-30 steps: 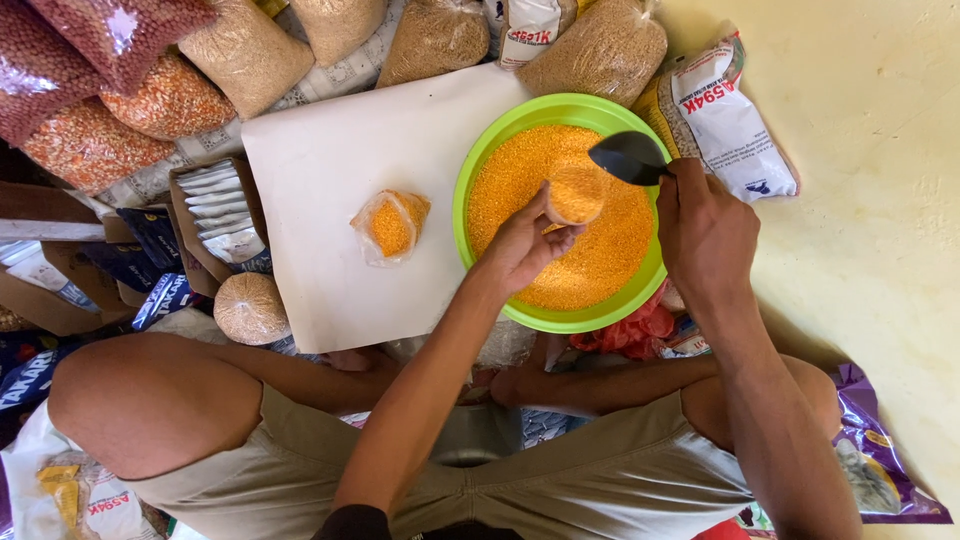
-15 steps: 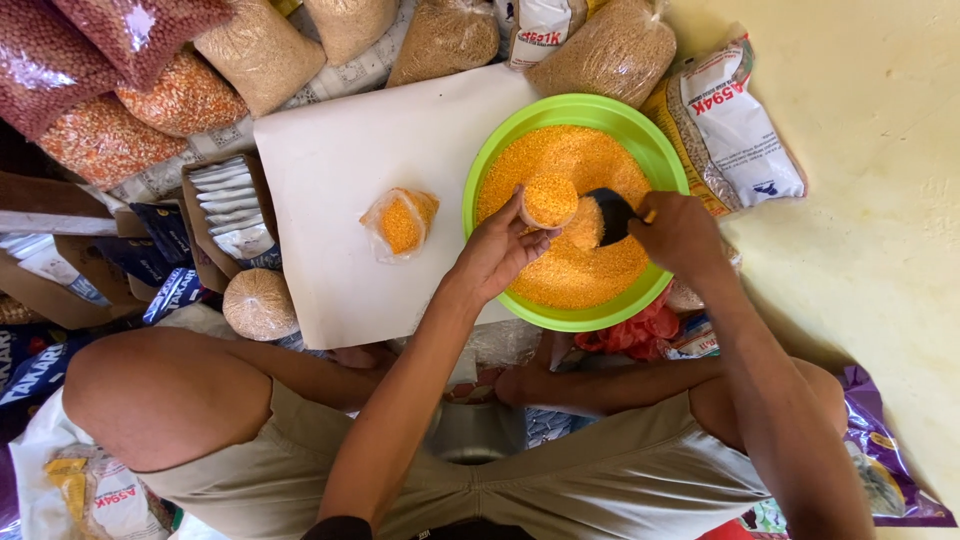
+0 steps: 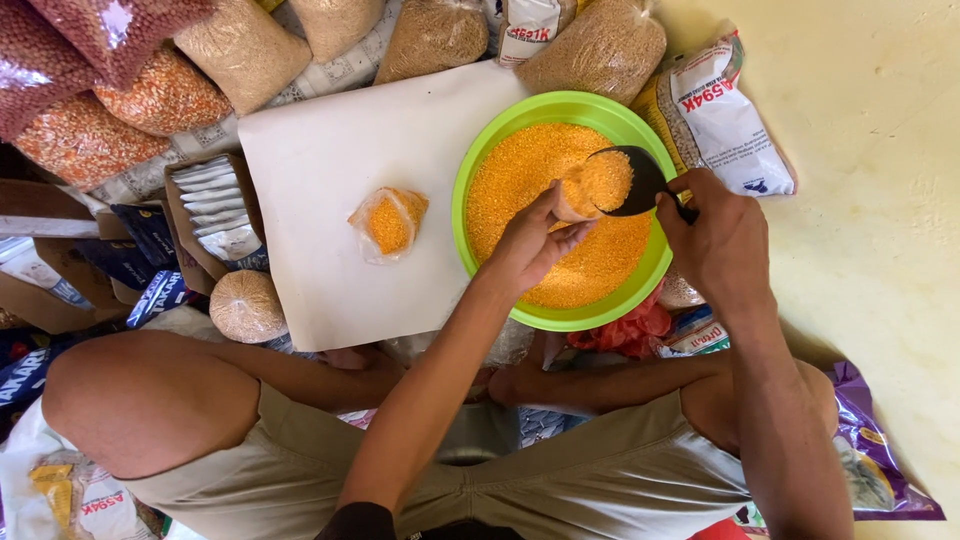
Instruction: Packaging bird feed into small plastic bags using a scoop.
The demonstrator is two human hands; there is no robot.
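The left hand (image 3: 528,240) pinches a small clear bag (image 3: 572,200) at its mouth, holding it over the orange grain (image 3: 540,190) that fills a round lime-green bowl (image 3: 480,170). The right hand (image 3: 715,240) is clenched around the handle of a dark scoop (image 3: 640,180), whose cup is heaped with the same orange grain and tipped against the bag's opening. The bowl rests partly on a white board (image 3: 330,150) laid on the floor, overlapping its right edge. On the board, left of the bowl and apart from it, lies a small filled clear packet (image 3: 388,222) of orange grain. Just off the board's lower left corner sits a round clear packet (image 3: 247,306) of pale tan grain. To the left of the board an open brown carton (image 3: 200,215) holds a row of flat white sachets. Along the top edge lie bulging clear sacks: dark red grain (image 3: 90,30) at the far left, orange-red grain (image 3: 165,95) beneath it, and pale and brown grains (image 3: 245,50) further right. A white printed bag (image 3: 725,120) with red lettering lies right of the bowl, on the cream-coloured floor (image 3: 880,200). A purple packet (image 3: 880,470) lies near the person's right knee, and a red wrapper (image 3: 625,330) shows just below the bowl.
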